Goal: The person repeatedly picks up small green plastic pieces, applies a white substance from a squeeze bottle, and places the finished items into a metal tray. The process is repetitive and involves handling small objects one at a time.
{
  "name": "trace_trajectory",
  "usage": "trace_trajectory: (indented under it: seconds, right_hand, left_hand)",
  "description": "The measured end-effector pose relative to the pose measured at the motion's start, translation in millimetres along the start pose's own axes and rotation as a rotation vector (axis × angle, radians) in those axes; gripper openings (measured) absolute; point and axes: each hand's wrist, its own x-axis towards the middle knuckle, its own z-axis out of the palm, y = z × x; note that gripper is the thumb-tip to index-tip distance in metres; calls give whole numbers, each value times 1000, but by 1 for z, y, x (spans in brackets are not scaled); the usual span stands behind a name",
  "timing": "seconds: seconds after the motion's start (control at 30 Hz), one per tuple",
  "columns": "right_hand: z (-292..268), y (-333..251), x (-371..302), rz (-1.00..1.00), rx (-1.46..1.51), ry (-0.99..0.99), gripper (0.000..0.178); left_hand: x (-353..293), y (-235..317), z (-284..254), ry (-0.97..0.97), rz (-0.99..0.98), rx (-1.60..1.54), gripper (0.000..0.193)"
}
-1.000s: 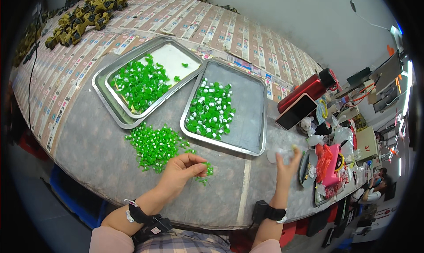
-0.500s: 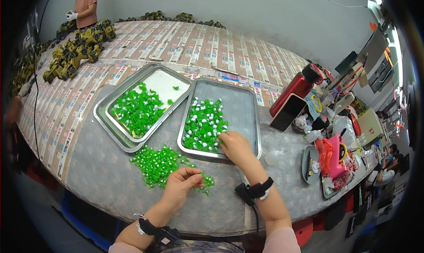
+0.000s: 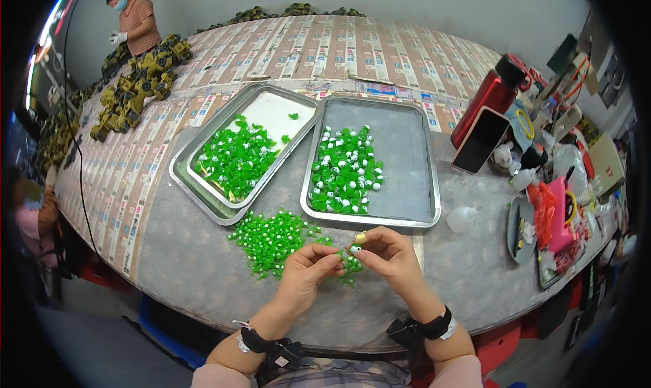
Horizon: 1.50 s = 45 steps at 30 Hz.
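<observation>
In front of me, my left hand is closed in a pinch on a small green piece. Opposite it, almost touching, my right hand grips a green-and-white eyeball-like piece between thumb and fingers. One right finger wears a yellow wrap. Beside my left hand lies a loose pile of small green pieces with white dots. Beyond my hands, a metal tray holds larger green-and-white ball pieces. A second tray, tilted to the left, contains green caps and white pieces.
A red bottle and a leaning phone stand right of the trays. Farther right are a grey plate, a pink basket and clutter. Toy vehicles pile up at the far left, near a person in a striped top.
My right hand has come back from the right tray to meet my left hand, now with an eyeball-like piece in its fingers. The view has shifted, moving the table contents rightward.
</observation>
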Motion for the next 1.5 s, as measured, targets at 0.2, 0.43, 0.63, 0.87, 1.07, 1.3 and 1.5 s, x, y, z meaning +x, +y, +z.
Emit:
trace_trajectory:
  seconds: [0.2, 0.43, 0.63, 0.87, 1.07, 1.3, 1.5]
  right_hand:
    - [-3, 5, -2, -21, 19, 2, 21]
    - [-2, 6, -3, -20, -37, -11, 18]
    - [-1, 8, -5, 1, -26, -26, 17]
    - [-1, 2, -2, 105, 135, -94, 22]
    - [-13, 1, -2, 183, 80, -155, 22]
    - [-14, 7, 2, 205, -29, -173, 21]
    - [-10, 6, 1, 164, 33, -100, 36]
  left_hand:
    - [0, 1, 4, 22, 23, 28, 9]
    - [0, -1, 4, 35, 53, 48, 9]
    - [-3, 0, 8, 71, 157, 264, 7]
    - [-4, 0, 5, 44, 509, 686, 7]
    - [-4, 10, 15, -26, 641, 1014, 10]
    - [-3, 9, 10, -26, 459, 971, 9]
    - [7, 28, -9, 72, 207, 473, 9]
